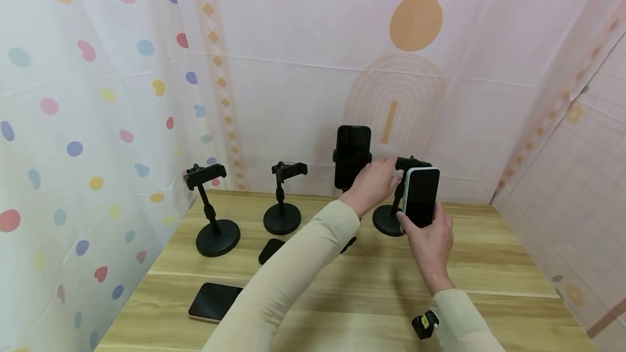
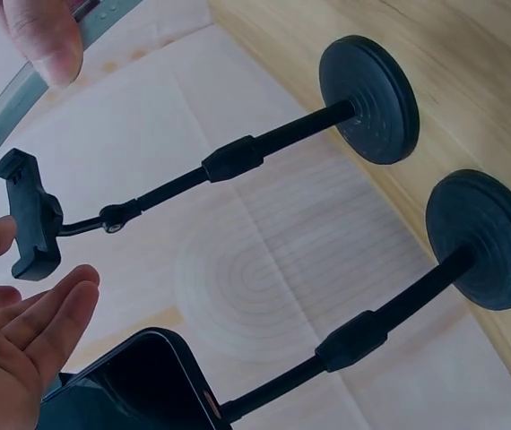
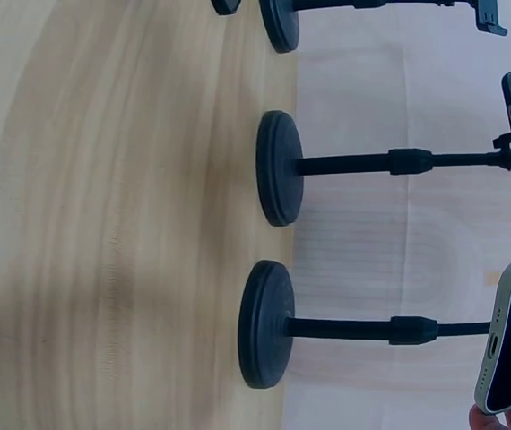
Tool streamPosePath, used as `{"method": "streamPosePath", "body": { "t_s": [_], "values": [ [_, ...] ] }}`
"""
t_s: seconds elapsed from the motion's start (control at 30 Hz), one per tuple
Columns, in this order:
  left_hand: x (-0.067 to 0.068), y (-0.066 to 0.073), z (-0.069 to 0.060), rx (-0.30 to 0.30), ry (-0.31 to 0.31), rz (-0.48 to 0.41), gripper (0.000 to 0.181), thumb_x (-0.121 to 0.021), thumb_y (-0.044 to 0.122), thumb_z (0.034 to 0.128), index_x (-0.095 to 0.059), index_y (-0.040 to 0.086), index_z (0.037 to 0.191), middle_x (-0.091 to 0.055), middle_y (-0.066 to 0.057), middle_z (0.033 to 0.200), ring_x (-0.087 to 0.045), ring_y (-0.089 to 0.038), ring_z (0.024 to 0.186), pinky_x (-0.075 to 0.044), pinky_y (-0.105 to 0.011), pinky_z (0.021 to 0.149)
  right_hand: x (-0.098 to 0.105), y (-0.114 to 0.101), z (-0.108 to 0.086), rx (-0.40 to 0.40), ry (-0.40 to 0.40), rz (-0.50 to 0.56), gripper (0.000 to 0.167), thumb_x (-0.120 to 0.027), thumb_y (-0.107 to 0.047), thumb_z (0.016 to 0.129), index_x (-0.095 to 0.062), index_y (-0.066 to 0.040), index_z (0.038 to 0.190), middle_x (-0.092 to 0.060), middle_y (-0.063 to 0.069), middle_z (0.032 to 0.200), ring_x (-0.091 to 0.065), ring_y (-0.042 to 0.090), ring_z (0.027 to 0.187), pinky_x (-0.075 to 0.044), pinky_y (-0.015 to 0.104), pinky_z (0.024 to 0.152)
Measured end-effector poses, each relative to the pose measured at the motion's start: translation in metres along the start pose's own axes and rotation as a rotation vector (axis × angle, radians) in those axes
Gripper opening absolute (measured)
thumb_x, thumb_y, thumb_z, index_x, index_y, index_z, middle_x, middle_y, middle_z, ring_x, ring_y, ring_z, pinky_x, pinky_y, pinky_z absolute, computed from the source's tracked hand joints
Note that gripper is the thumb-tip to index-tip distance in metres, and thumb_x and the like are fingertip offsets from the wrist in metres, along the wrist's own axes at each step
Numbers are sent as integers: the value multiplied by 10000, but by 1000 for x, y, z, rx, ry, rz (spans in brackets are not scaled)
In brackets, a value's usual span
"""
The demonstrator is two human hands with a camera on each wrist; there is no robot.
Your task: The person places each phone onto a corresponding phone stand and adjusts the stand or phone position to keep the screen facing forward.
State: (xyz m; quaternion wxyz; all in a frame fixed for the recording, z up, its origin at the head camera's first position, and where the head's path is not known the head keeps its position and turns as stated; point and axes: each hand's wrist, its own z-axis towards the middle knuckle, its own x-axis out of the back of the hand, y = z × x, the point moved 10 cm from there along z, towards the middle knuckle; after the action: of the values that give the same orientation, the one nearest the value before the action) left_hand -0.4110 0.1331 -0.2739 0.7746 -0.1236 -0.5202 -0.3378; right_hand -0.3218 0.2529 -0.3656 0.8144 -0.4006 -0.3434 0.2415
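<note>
The right hand (image 1: 432, 238) grips a pale-edged phone (image 1: 422, 197), near upright, just in front of the rightmost stand (image 1: 388, 220). The left hand (image 1: 373, 183) is at that stand's clamp (image 2: 33, 215), thumb at its edge (contact cannot be confirmed), other fingers loosely extended. A second phone (image 1: 352, 156) sits in the neighbouring stand (image 3: 280, 168); a third phone (image 1: 213, 302) lies on the wooden table (image 1: 489, 265).

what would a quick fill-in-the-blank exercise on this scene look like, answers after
1. In the head view, ____ black stands stand on the table.
2. Counting from the left there, the mounted phone is on stand number ____.
3. The pale-edged phone is in the person's ____ hand.

Missing words: four; three; right
</note>
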Motion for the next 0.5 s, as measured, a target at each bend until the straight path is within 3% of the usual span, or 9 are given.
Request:
{"method": "streamPosePath", "body": {
  "t_s": [0.13, 0.37, 0.5],
  "values": [
    [-2, 1, 5, 0, -13, -32, 371, -543, 241, 1038, -536, 23, 1337, -675, -77, 1070, -666, -174, 929, -527, -265, 783, 0, -4, 5, 12, -5, 4, 759, -836, -328, 794, -498, -4, 1391, -518, 231, 1210, -481, 371, 1076, -385, 510, 885],
    [-9, 1, 12, 11, -55, -48, 435, -519, 212, 1046, -467, 33, 1439, -654, -93, 1198, -642, -203, 1068, -511, -295, 887, -1, -11, 13, 39, 1, 19, 788, -840, -312, 786, -479, 11, 1407, -509, 242, 1259, -489, 391, 1101, -375, 543, 935],
    [-9, 2, 15, 11, -55, -61, 416, -522, 197, 1045, -491, 58, 1436, -666, -74, 1194, -643, -190, 1060, -507, -295, 882, -1, -14, 17, 37, 2, 25, 768, -836, -311, 792, -487, 1, 1402, -522, 234, 1216, -492, 378, 1067, -378, 524, 903]
  ]
}}
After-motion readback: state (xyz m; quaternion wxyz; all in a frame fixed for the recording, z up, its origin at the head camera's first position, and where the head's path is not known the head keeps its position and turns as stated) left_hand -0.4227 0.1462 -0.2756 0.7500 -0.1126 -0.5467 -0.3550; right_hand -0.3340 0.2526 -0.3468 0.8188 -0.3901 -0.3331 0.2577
